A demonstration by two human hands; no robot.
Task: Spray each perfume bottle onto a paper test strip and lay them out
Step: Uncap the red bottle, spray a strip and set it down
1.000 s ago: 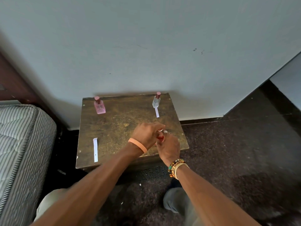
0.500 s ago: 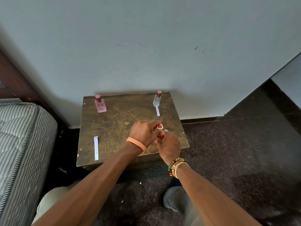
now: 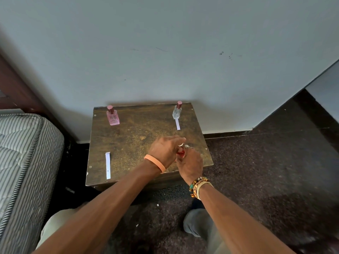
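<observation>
A small wooden table is seen set against a pale wall.

At the table's far-left corner a pink perfume bottle is stood upright. At its far-right corner a clear perfume bottle is stood upright, with one paper strip laid flat just in front of it, touching or almost touching its base. A second paper strip is laid flat near the table's near-left corner, well apart from both bottles.

Above the table's near-right part, both hands are brought together over a small red bottle, of which only a sliver is visible. The right hand is closed round it from the near side, fingers curled. The left hand is bent over its top with fingers drawn together; whether anything is pinched there cannot be told.

An orange wristband is worn on the left wrist and beaded bracelets on the right.

A striped mattress is noted left of the table.
</observation>
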